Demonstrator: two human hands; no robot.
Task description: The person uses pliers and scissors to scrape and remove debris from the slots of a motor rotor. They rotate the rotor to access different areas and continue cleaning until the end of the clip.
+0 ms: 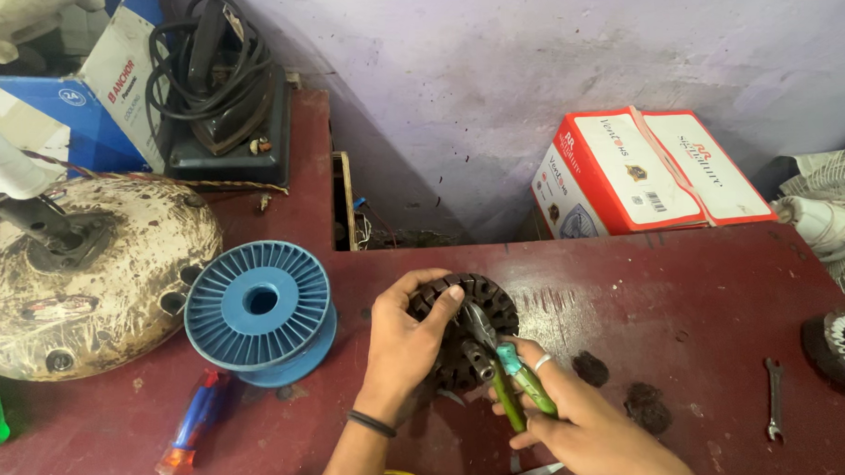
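A dark slotted motor core (463,330) was steadied on the red bench (687,303), right of a blue spool (259,309), by the left hand (403,346) closed over its rim. Green-handled pliers (502,366) were gripped shut in the right hand (579,424), their nose at the hub; small, square pulls would probably serve best.

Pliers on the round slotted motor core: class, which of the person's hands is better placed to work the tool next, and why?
Probably the right hand: it already grips the green handles of the pliers, whose tips sit on the motor core. The left hand is busy steadying the core on the red table.
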